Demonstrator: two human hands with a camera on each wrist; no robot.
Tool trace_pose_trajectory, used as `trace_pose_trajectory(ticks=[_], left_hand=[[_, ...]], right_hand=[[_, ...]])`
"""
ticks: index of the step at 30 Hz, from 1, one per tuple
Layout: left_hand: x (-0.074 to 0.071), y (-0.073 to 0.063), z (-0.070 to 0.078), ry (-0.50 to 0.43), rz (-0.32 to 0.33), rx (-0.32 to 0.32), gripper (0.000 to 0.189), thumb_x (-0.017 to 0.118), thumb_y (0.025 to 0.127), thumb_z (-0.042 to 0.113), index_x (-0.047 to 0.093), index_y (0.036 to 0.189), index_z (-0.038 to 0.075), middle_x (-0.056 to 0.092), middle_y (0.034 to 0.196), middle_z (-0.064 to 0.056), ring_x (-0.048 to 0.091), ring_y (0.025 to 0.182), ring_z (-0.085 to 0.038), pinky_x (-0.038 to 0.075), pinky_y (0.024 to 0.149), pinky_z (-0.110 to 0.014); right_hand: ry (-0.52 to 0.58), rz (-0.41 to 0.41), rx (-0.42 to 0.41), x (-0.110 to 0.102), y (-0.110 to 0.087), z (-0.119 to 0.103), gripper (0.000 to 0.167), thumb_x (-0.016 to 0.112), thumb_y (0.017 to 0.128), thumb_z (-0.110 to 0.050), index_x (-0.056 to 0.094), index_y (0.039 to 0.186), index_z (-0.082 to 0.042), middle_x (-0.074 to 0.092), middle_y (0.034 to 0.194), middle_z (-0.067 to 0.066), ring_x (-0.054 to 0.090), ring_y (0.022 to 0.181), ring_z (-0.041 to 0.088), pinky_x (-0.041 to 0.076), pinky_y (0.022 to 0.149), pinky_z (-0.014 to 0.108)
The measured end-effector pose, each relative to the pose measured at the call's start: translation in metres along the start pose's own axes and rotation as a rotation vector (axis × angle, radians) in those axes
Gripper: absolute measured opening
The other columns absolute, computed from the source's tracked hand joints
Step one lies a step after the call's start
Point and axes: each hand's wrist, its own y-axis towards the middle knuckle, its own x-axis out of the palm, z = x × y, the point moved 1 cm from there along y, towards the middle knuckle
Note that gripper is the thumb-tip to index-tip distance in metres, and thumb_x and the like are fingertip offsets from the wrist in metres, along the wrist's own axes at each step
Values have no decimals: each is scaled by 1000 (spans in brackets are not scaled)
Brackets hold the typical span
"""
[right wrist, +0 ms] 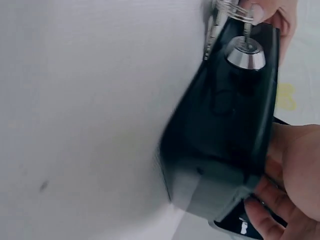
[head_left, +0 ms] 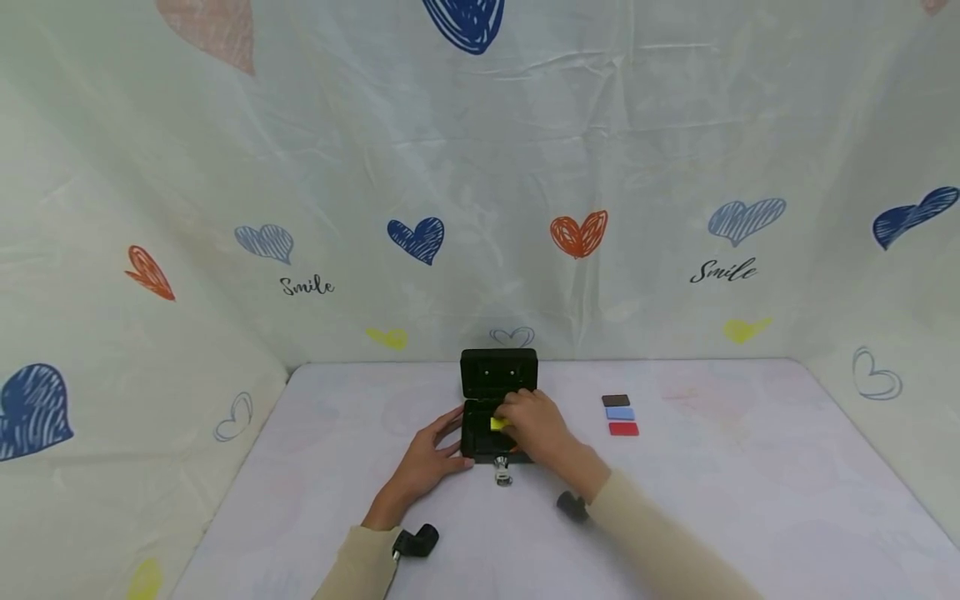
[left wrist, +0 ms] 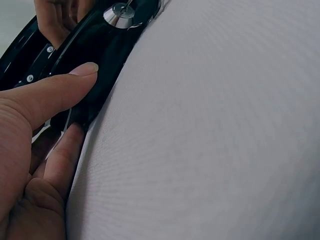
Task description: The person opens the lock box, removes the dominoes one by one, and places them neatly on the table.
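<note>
A black cash box stands on the table with its lid raised at the back. My left hand grips its left side, the thumb laid over the front face and the fingers along the side. Inside the box, my right hand pinches a small yellow flat piece at its fingertips. A bit of orange shows below that hand, mostly hidden by it. On the front face sits a silver lock with a key in it and a key ring hanging from it.
Right of the box lie three small flat pieces in a column: dark brown, blue and red. A white cloth covers the table. Behind it hangs a pale curtain printed with hearts.
</note>
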Motion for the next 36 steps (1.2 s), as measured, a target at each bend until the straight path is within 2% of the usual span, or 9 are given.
trace_pose_trajectory(ticks=[7,17,27,32,36], left_hand=[[1,-1,3,25,-1,-4,89,82,86,-7,40,163,6,40,165,-21,40,152,-41,52,112,-36],[3,0,3,14,10,-14,90,82,85,-8,39,163,6,40,165,-22,40,152,-42,53,113,-40],[3,-3,7,31,29,-16,89,82,85,-9,40,162,4,40,164,-25,42,149,-46,54,111,-43],[4,-1,5,11,27,-24,89,81,85,-10,40,162,6,40,165,-22,42,151,-43,53,111,-39],[3,-2,5,0,20,-28,89,82,85,-8,40,162,6,39,166,-22,42,150,-43,54,110,-37]], right_hand=[[46,103,-5,-14,-11,5,20,90,84,-16,82,102,-14,74,100,-1,61,91,19,56,81,33],[87,221,28,-32,-35,28,29,95,75,-6,82,100,-11,75,98,0,65,91,21,58,79,35],[41,247,47,-43,-64,59,30,96,70,0,81,94,-12,74,91,-3,64,83,19,54,70,32],[40,288,30,-46,-82,75,33,96,66,5,81,91,-10,73,87,-3,62,77,18,53,65,31],[36,314,13,-44,-97,89,36,95,64,9,80,90,-11,75,92,1,66,79,21,56,66,35]])
